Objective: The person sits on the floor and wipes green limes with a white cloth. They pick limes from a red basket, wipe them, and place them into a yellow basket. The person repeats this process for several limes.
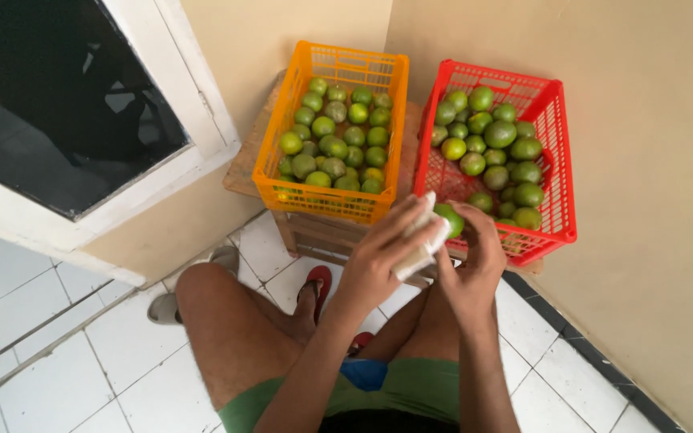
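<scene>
My left hand (378, 256) holds a white cloth (425, 240) and presses it against a green lime (450, 219). My right hand (475, 261) grips that lime from the right side. Both hands meet in front of two plastic crates on a low wooden bench. The orange crate (282, 128) on the left is filled with several green limes. The red crate (559, 160) on the right holds several green limes too, piled toward its far side.
The wooden bench (246, 172) stands in a corner between beige walls. A white-framed dark window (66, 104) is at the left. My bare knees, a grey sandal (166, 305) and a red sandal (318, 281) rest over the white tiled floor.
</scene>
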